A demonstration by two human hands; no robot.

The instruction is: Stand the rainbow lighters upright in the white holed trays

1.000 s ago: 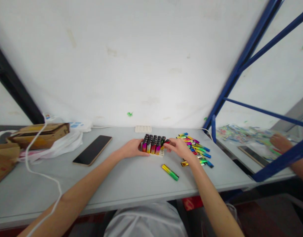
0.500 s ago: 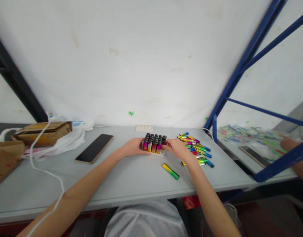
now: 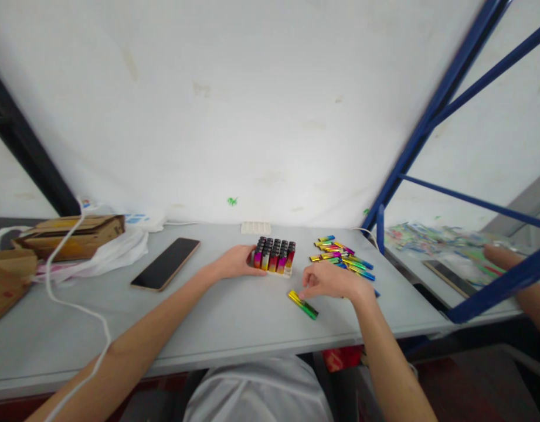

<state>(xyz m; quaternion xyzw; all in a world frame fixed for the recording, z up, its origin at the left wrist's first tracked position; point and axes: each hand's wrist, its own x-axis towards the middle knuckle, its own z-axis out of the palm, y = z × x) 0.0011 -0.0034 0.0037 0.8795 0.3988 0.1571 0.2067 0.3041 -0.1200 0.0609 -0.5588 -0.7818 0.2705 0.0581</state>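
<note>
Right hand (image 3: 335, 281) now off tray (image 3: 274, 258), fingertips over loose lighter (image 3: 303, 305).

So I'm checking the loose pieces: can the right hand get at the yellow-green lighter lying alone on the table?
Probably yes. The right hand hovers right at the yellow-green lighter, fingertips at its near end, and nothing lies between them; the tray of lighters sits further back.

Soft, even daylight is washing everything; shadows stay faint, edges are bending outward, and far right of the right hand (image 3: 335, 281) is blurring.
</note>
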